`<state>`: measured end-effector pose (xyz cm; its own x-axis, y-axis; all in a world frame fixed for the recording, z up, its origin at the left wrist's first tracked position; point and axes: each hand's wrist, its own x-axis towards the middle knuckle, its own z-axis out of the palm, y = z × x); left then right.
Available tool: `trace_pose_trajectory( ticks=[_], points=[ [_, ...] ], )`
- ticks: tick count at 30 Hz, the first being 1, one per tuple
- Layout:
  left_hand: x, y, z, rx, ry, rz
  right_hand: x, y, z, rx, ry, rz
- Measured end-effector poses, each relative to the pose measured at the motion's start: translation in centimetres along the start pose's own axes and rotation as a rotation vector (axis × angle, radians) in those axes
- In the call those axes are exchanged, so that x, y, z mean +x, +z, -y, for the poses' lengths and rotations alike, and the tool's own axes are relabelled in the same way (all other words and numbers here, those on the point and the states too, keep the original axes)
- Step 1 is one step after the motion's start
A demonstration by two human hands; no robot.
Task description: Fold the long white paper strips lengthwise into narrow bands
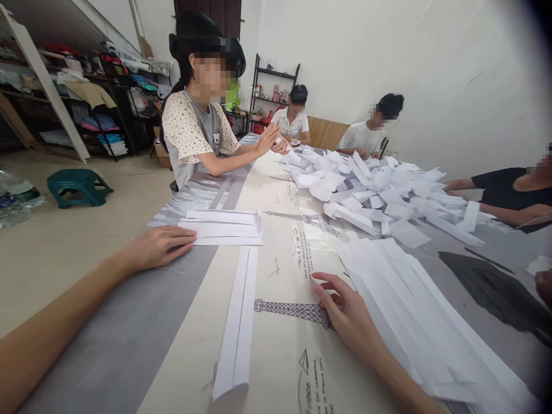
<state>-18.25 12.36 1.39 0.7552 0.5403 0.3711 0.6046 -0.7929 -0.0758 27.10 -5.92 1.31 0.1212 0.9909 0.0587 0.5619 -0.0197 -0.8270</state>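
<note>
My left hand [161, 248] lies on the table with its fingers stretched out. Its fingertips touch the left end of several flat white paper strips [226, 228] placed side by side. Nearer to me, a long folded sheet of white paper [237, 328] lies lengthwise, a crease running down it and its near end slightly raised. My right hand [349, 313] hovers over or rests on the printed tablecloth [280, 351], fingers bent and apart, with nothing in them. To its right, long white paper sheets [401, 299] are fanned out in a loose stack.
A large heap of folded white papers [366, 184] covers the far right of the table. A person [194, 132] at the left holds paper in both hands; other people sit farther round. A green stool [77, 187] stands on the floor, and a dark flat item [491, 287] lies right.
</note>
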Motion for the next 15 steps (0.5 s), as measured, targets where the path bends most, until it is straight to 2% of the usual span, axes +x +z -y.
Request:
trace_pose_trajectory(
  ticks=[4, 7, 10, 11, 13, 15],
  points=[
    [0.4, 0.4, -0.2, 0.008, -0.059, 0.020, 0.0, 0.3, 0.1, -0.053, -0.051, -0.003],
    [0.5, 1.1, -0.1, 0.015, -0.094, 0.026, 0.3, -0.7, 0.3, -0.189, -0.131, -0.056],
    [0.5, 1.8, 0.3, 0.006, -0.123, 0.012, 1.1, -3.7, -0.3, -0.336, -0.177, -0.169],
    [0.4, 2.0, 0.5, -0.004, -0.135, -0.004, 1.4, -4.9, -0.9, -0.476, -0.200, -0.244],
    [0.5, 2.1, 0.6, -0.015, -0.153, -0.046, 2.0, -7.4, -2.6, -0.730, -0.211, -0.345],
    [0.8, 1.8, 0.1, -0.008, -0.157, -0.094, 2.5, -9.2, -4.5, -0.885, -0.158, -0.356]
  ],
)
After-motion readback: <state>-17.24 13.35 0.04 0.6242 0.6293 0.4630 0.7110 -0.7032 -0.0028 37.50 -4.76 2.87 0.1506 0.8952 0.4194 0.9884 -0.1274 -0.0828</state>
